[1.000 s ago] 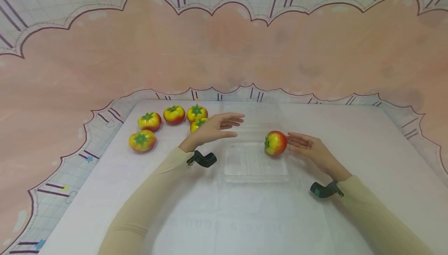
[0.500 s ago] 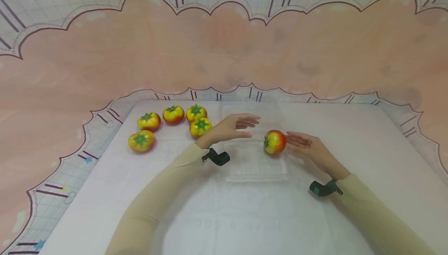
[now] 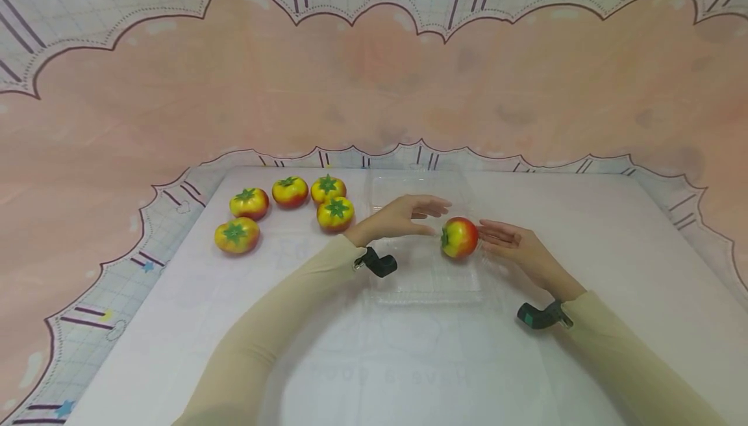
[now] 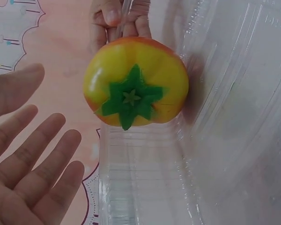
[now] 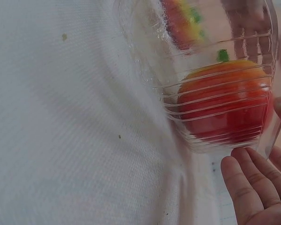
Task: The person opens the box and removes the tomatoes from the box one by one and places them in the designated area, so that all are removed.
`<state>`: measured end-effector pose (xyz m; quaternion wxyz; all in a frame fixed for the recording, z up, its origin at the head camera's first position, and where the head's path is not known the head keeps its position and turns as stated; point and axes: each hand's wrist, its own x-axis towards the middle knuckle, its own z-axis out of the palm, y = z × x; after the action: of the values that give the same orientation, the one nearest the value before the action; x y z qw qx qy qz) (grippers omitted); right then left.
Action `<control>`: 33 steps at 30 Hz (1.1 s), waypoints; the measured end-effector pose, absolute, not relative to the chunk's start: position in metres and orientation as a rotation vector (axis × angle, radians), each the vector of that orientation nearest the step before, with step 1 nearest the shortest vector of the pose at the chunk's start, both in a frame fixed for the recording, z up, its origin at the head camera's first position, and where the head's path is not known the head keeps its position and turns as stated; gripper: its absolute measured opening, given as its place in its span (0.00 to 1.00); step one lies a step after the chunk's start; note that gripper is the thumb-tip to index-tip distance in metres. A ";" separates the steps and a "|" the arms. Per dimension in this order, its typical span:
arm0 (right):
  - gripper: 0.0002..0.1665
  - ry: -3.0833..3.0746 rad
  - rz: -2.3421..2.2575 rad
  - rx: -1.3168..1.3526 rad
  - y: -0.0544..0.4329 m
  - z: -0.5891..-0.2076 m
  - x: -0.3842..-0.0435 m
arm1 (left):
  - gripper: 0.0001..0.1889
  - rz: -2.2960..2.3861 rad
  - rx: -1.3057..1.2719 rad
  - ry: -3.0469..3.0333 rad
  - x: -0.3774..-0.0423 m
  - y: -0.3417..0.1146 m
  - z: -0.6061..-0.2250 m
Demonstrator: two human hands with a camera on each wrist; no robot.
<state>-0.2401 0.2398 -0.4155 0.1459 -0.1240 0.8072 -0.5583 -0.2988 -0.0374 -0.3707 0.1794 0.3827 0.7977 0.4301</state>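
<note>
A red-and-yellow tomato-like fruit (image 3: 460, 238) with a green star-shaped calyx sits at the right side of a clear plastic container (image 3: 429, 288). My left hand (image 3: 403, 217) hovers over the container, just left of the fruit. In the left wrist view, its fingers (image 4: 42, 173) are spread and nothing lies between them and the thumb. My right hand (image 3: 514, 247) is at the container's right wall, its fingers extended. Seen from the right wrist, the fruit (image 5: 225, 108) shows through the ribbed clear wall, with the fingertips (image 5: 229, 166) right beside that wall.
Several similar fruits (image 3: 249, 203) stand on the white table (image 3: 193, 322) to the left of the container. The nearest of these to the container is a yellow fruit (image 3: 336, 213) by my left wrist. A patterned cloth (image 3: 409, 88) hangs behind.
My left hand has moved right, away from the group of fruits and over the container toward the single fruit. My right hand and that fruit have stayed in place.
</note>
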 end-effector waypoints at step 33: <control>0.36 2.311 -1.639 -0.375 0.238 -0.417 -0.240 | 0.21 0.966 1.190 2.338 -0.311 -0.010 -0.382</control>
<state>-0.2403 0.2381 -0.4174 0.1414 -0.1298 0.8006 -0.5676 -0.3111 -0.0097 -0.3817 0.1719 0.4193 0.8239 0.3404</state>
